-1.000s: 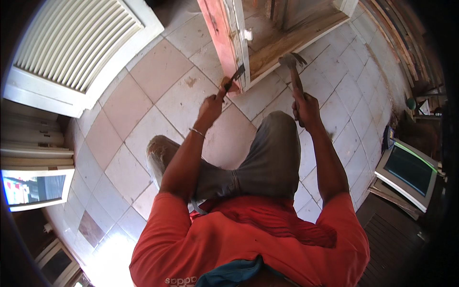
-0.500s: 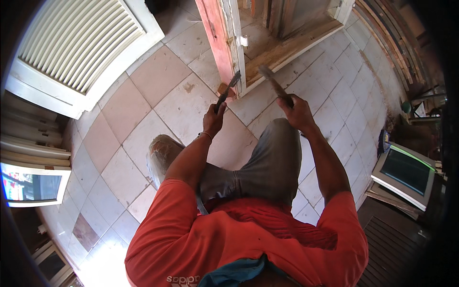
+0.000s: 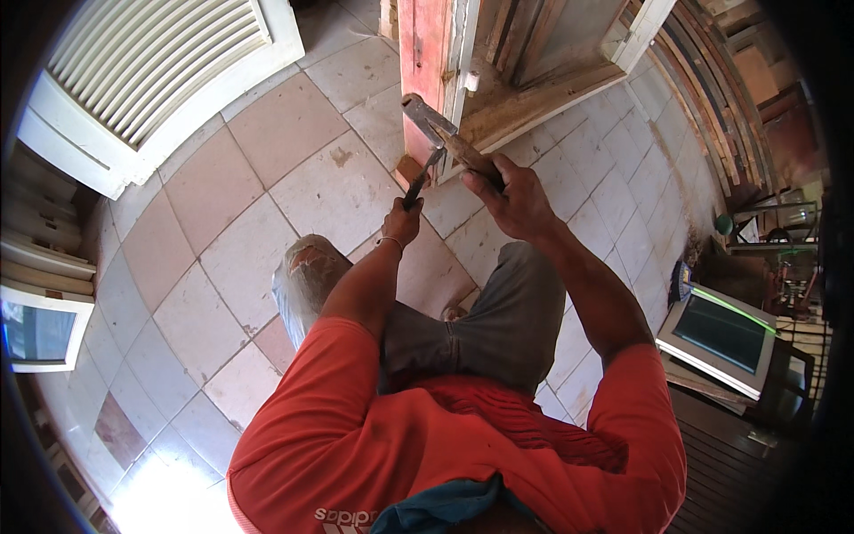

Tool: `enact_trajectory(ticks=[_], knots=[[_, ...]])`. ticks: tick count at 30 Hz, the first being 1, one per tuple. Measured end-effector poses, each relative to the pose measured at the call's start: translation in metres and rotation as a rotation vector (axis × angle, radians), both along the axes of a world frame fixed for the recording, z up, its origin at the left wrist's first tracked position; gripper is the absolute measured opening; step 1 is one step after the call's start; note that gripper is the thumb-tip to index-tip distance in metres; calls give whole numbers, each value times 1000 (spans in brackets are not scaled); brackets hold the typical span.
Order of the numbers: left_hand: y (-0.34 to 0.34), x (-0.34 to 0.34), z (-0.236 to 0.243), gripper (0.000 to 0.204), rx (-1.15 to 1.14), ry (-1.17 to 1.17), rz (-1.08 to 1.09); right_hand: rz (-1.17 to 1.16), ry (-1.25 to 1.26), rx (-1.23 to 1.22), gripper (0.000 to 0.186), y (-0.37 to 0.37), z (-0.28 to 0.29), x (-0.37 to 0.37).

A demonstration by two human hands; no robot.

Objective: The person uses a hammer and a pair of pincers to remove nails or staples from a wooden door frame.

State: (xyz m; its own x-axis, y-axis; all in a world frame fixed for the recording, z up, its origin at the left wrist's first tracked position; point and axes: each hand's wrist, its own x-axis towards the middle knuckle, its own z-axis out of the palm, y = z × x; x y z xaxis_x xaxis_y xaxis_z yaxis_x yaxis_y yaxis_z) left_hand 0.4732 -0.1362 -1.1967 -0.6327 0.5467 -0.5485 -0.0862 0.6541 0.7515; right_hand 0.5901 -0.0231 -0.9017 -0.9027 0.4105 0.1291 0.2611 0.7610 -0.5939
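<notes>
My left hand (image 3: 400,220) grips a dark, flat metal tool (image 3: 415,185), tilted up toward the bottom of a pink and white painted wooden frame post (image 3: 418,67). My right hand (image 3: 518,203) is wrapped round the wooden handle of a hammer (image 3: 425,117), whose head is over the tool's upper end, in front of the post; whether they touch I cannot tell. A white hinge piece (image 3: 471,82) is on the post's edge, and a small wooden block (image 3: 407,166) sits at its foot. My knees are bent beneath my arms.
A white louvred shutter (image 3: 160,62) is at upper left. A framed pane (image 3: 40,329) stands at far left, another (image 3: 716,334) at lower right. Long planks (image 3: 703,98) lie along the upper right. The frame's wooden bottom rail (image 3: 543,98) runs rightward over the tiled floor (image 3: 227,267).
The hammer has swung left and up from the right side to over the tool. My right hand moved inward and higher, while my left hand moved slightly lower. The view has shifted a little.
</notes>
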Motion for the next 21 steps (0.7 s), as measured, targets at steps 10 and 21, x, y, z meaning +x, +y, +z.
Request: enact_trajectory(ticks=[10,21], knots=[[4,-12,-43,59,-189,367,-213,374,220,212,36,-63,-23,-16],[18,0,-54,60,-213,334,-34,207,-176,254,52,-35,-53,-16]])
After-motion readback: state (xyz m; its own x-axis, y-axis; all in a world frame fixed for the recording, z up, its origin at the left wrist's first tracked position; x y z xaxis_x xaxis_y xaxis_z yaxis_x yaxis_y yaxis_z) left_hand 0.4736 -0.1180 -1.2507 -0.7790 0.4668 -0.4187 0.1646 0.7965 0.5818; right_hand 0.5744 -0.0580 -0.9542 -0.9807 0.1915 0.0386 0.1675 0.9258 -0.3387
